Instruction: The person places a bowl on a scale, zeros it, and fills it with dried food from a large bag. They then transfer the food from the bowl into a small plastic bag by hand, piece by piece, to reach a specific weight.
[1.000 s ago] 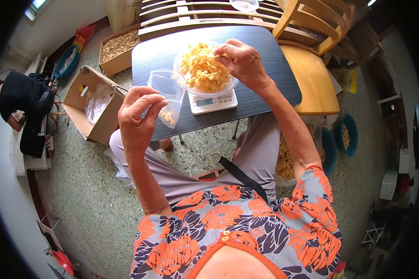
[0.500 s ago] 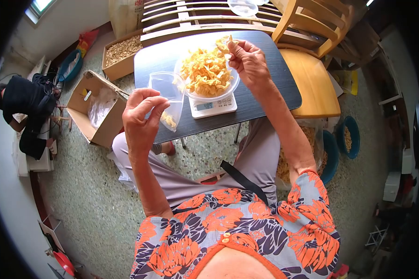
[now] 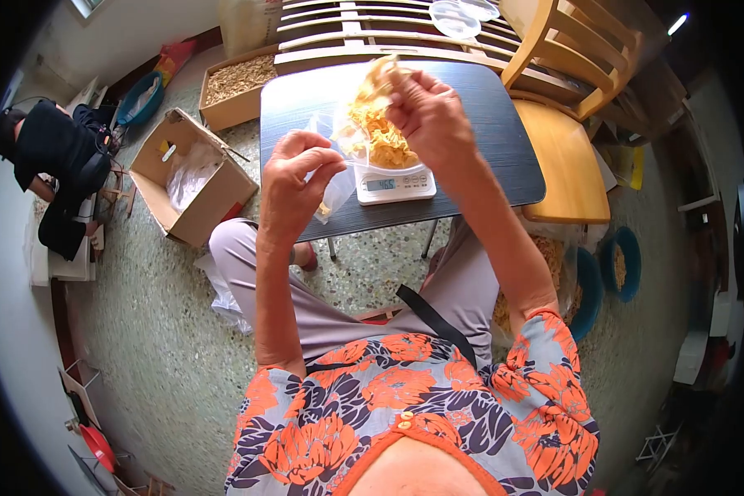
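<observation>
My left hand [image 3: 293, 186] pinches the upper edge of a clear plastic bag [image 3: 336, 188], which hangs at the table's near left with a few pale yellow bits at its bottom. Between the fingers of my right hand [image 3: 434, 116] is a clump of dried yellow slices [image 3: 382, 78], held above the bowl. More dried yellow slices [image 3: 391, 142] are heaped in a clear plastic bowl [image 3: 398, 169], partly hidden by my hands. Under the bowl is a white digital scale [image 3: 397, 190] with a lit display, its digits hard to read.
The dark table [image 3: 492, 116] stands before my knees, with a wooden chair [image 3: 558, 157] at its right. Left are an open cardboard box [image 3: 153, 178] with plastic bags and a box of dried pieces [image 3: 240, 80]. A person in black [image 3: 58, 157] is far left. Blue basins [image 3: 587, 289] stand right.
My right hand has lifted a clump of slices off the heap. My left hand and the bag have moved closer to the bowl. The number on the scale has changed.
</observation>
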The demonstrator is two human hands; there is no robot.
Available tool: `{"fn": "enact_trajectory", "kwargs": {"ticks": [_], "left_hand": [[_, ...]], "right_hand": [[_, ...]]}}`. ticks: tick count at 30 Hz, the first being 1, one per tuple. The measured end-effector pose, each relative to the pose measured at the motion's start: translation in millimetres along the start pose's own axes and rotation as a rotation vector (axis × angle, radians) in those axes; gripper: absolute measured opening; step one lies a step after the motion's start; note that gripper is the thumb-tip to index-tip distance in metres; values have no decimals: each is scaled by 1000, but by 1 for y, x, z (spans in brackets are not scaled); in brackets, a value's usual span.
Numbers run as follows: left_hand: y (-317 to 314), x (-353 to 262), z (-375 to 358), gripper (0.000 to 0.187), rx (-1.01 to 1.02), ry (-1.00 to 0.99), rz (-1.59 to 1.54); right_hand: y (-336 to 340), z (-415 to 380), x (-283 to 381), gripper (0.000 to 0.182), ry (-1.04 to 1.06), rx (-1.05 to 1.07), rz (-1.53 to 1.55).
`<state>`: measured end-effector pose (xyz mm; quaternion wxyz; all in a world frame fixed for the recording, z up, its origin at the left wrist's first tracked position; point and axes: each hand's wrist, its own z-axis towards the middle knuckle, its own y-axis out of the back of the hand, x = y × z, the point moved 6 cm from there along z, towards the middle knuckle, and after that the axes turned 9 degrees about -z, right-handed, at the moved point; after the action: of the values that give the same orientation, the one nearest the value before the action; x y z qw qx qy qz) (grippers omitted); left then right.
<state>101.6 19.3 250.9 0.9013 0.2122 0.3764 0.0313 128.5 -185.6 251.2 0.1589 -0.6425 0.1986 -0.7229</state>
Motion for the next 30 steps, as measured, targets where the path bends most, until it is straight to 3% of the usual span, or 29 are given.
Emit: {"fn": "enact_trajectory", "kwargs": {"ticks": [4,6,7,9,10,13,18,21,22,24,26,28,30], "left_hand": [[-3,6,-5,14,-76,54,-92],[0,4,-10,14,-89,44,-74],[1,4,-12,15,-100,32,-57],[2,5,-15,15,-129,17,-84],[3,5,-16,15,-158,-3,-107],[5,6,-20,17,-235,-46,-116],[10,5,-24,20,-294,-54,-105],[12,7,-27,20,-365,-71,-139],[12,6,-26,20,-362,-73,-141],[13,4,-25,20,-355,-55,-75],[14,6,-27,20,-347,-38,-95],[15,6,-30,20,-326,-15,-73],[15,5,-32,19,-324,-22,-64]], "right_hand": [[-38,-17,-1,20,261,40,-774],[-44,-19,-6,18,460,70,-1057],[-42,-19,-8,18,456,71,-1059],[-53,-24,-10,17,594,216,-1394],[-52,-23,-10,17,587,214,-1398],[-69,-26,-10,17,732,507,-1418],[-73,-20,6,20,718,502,-1433],[-78,-26,-11,36,730,780,-1687],[-75,-25,-11,36,729,775,-1689],[-53,-6,14,38,532,479,-820],[-21,7,39,26,543,203,-885],[4,0,49,26,292,56,-1395],[22,-7,41,27,334,114,-1479]]}}
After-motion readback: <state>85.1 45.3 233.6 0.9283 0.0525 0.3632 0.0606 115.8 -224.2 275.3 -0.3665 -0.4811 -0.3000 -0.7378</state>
